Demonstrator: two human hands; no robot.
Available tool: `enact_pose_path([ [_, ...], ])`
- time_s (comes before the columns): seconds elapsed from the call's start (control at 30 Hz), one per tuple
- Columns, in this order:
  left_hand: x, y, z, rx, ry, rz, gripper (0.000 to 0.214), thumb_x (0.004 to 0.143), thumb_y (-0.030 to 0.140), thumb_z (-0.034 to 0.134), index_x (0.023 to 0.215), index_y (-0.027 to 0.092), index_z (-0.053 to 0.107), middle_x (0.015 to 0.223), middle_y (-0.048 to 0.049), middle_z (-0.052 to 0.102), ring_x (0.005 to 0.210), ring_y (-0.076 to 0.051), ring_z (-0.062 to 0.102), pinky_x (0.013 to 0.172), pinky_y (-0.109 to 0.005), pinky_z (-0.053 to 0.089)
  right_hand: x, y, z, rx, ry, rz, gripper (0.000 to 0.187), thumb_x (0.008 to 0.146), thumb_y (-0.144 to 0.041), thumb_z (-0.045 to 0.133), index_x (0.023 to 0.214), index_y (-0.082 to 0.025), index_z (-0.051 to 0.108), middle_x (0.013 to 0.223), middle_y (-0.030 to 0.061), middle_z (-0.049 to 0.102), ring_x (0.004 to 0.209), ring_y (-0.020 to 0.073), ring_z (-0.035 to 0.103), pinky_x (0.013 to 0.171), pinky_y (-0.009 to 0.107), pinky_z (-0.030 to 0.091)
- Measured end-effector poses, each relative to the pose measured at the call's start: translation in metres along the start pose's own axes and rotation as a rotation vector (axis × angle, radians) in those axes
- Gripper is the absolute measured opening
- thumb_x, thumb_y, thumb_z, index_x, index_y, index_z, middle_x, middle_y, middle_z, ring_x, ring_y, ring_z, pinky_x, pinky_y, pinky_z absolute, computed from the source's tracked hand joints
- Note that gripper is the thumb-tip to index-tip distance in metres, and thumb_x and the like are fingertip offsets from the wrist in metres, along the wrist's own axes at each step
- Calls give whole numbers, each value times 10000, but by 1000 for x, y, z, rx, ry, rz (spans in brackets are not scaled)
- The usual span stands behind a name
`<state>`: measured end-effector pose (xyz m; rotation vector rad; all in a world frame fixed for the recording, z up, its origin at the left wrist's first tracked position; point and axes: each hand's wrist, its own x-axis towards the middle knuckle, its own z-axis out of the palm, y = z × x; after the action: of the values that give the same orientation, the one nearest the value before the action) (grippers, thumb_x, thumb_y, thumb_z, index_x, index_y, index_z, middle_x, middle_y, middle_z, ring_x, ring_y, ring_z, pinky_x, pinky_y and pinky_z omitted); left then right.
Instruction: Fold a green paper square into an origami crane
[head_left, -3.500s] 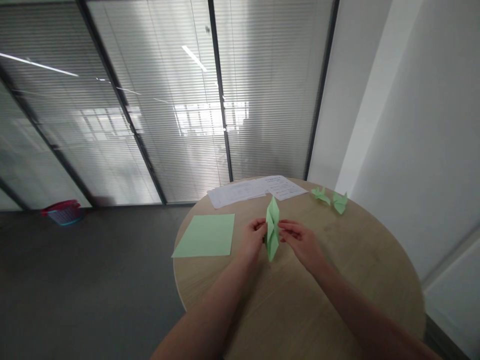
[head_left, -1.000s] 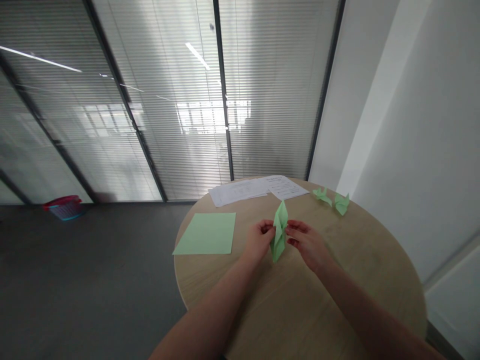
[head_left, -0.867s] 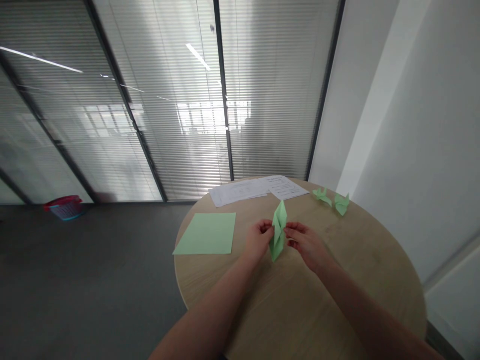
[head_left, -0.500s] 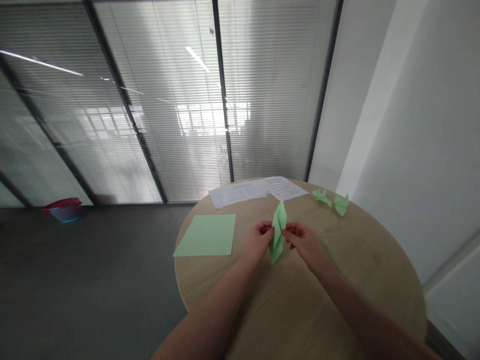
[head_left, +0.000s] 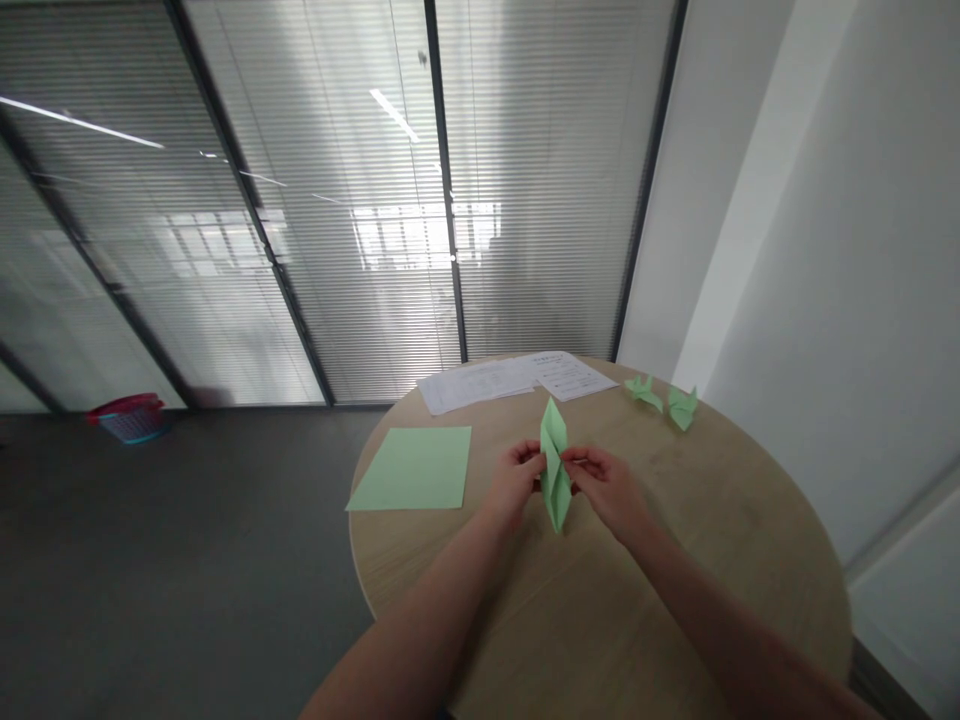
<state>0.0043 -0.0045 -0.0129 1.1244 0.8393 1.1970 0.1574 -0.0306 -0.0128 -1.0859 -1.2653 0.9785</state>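
A folded piece of green paper (head_left: 554,470), long and diamond-shaped with pointed ends, is held above the table between both hands. My left hand (head_left: 517,480) pinches its left edge, thumb in front. From the other side, my right hand (head_left: 604,484) grips the right edge near the middle, with thumb and fingertips pressed together on it. Parts of the fingers behind the paper are hidden. A flat sheet of green paper (head_left: 420,468) lies on the table left of my left hand.
The round wooden table (head_left: 600,620) carries printed white sheets (head_left: 487,383) at its far edge. Two small green folded paper figures (head_left: 682,407) sit at the far right. A red and blue basket (head_left: 131,420) stands on the floor at left, before a glass partition with blinds (head_left: 375,300).
The folded green paper has turned slightly: its top end has shifted left and its lower tip right. Both hands still hold it, the right fingers a little higher on it.
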Motion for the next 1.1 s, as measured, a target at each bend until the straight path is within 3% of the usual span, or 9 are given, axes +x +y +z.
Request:
enact_pose_path([
  [0.2,-1,1,1,20,24,10,281,684,356,794,864,160,705,781,-32,685,625,-132,596,591,-242,455,1,-1,-1,-71,-1,-32,262,688,-445,786,800,-215,731,669,42,720,612,221,672,596,349,543],
  [0.4,1,-1,1,64,23,59,300,677,392,813,822,157,697,685,-5,636,560,-114,528,546,-230,372,2,0,-3,-183,8,-79,253,722,-457,737,809,-221,767,757,66,753,678,239,688,646,367,553],
  [0.6,2,1,2,95,-5,164,311,663,403,851,792,155,716,749,-43,685,655,-153,575,646,-277,431,-1,-3,-4,-135,-25,-70,287,795,-526,694,818,-250,766,752,48,746,632,227,669,609,367,552],
  [0.8,2,3,3,172,-1,249,238,679,330,866,788,159,743,751,-60,707,691,-175,595,686,-301,447,0,2,0,-62,10,-79,324,708,-527,795,811,-229,723,766,53,746,681,234,685,628,362,557],
  [1.1,-3,7,4,52,-13,114,446,642,527,892,806,155,708,727,-39,678,634,-158,582,607,-276,423,2,7,-3,24,17,-96,295,758,-500,775,869,-234,713,782,42,735,696,230,686,634,361,565],
])
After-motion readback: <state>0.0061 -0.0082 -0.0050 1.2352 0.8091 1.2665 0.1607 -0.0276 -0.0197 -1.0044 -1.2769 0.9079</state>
